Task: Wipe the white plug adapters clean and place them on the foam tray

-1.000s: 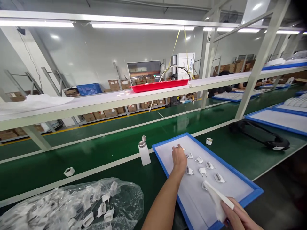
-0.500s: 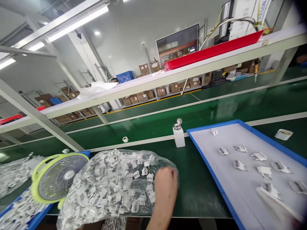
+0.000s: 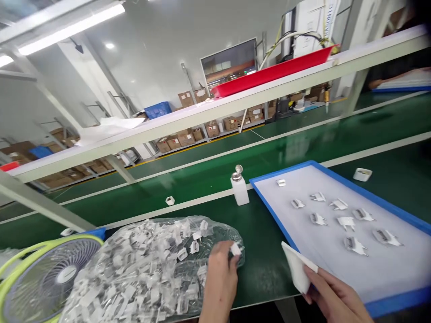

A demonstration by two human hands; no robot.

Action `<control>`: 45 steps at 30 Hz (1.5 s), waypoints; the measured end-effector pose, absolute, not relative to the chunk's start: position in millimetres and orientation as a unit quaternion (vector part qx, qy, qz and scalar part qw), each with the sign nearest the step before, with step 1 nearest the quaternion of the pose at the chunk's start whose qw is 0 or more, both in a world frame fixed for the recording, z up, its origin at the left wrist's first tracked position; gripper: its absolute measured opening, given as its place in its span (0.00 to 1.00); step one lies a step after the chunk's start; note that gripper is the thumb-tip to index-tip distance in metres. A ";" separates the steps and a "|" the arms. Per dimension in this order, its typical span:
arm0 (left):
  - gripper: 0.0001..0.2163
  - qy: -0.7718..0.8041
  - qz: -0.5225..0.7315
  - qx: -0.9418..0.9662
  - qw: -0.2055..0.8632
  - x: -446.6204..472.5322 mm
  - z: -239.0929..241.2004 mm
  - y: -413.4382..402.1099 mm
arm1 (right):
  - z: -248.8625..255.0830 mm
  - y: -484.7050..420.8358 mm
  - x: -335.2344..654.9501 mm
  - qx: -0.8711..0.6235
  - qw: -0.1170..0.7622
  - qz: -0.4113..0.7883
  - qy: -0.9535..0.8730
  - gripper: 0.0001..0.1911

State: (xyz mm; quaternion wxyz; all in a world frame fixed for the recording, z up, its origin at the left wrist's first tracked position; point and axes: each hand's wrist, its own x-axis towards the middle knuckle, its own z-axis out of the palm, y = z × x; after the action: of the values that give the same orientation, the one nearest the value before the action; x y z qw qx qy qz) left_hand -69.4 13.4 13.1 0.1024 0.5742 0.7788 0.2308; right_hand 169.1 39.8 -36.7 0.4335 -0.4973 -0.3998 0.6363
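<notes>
My left hand [image 3: 220, 273] is at the right edge of a clear plastic bag [image 3: 144, 269] full of small white plug parts, its fingers pinched on one white plug part [image 3: 235, 249]. My right hand [image 3: 332, 296] sits at the lower right and grips a folded white cloth [image 3: 296, 268] over the near corner of the blue-framed white tray [image 3: 266, 190]. Several white plug parts [image 3: 338, 220] lie spread in rows on that tray.
A white dispenser bottle [image 3: 239, 188] stands left of the tray on the green conveyor belt [image 3: 208, 179]. A yellow-green fan [image 3: 43, 278] lies at the lower left. Loose white parts [image 3: 170, 200] and a small white cup [image 3: 362, 174] rest on the belt. A red tray [image 3: 272, 72] sits on the overhead shelf.
My left hand left the tray, went to the bag and now pinches a plug part lifted from it. The view swung left; my right hand with the cloth came back into view.
</notes>
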 end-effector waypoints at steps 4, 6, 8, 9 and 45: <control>0.20 0.662 0.295 0.656 0.210 -47.0 -10.6 21.5 | -30.1 34.2 159.8 -0.506 0.444 0.589 -0.447 0.24; 0.20 0.642 0.299 0.670 0.224 -47.7 -22.1 25.2 | -29.4 34.2 152.8 -0.500 0.446 0.540 -0.509 0.23; 0.20 0.640 0.302 0.667 0.232 -52.2 -28.1 27.9 | -31.8 36.4 145.0 -0.488 0.436 0.469 -0.593 0.21; 0.20 0.641 0.309 0.661 0.238 -54.4 -29.0 28.6 | -33.9 38.1 140.5 -0.483 0.429 0.430 -0.631 0.21; 0.18 0.639 0.524 0.518 0.220 -39.7 -20.9 5.4 | -5.6 53.1 112.8 -0.445 0.394 0.624 -0.507 0.22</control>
State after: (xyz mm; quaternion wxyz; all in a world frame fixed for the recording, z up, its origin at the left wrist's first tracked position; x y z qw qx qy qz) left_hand -39.7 5.4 -20.9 0.2204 0.5185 0.6390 0.5237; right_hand 112.8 53.1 -5.6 0.3941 -0.4447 -0.5071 0.6243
